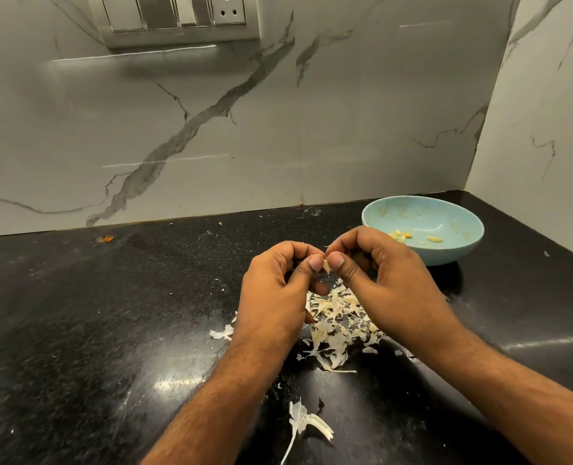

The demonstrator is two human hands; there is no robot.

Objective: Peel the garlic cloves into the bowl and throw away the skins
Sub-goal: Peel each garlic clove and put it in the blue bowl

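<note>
A small pale garlic clove (326, 265) is pinched between the thumbs and curled fingers of my left hand (275, 293) and my right hand (382, 280), held a little above the black counter. Directly below the hands lies a loose pile of papery garlic skins (335, 327). A light blue bowl (459, 250) stands just behind and to the right of my right hand, with several peeled cloves (409, 235) inside it.
The black speckled counter (110, 313) meets marble wall tiles at the back and on the right, forming a corner behind the bowl. A larger skin piece with a stem (307, 424) lies near the front edge. A switch panel (177, 18) sits high on the wall.
</note>
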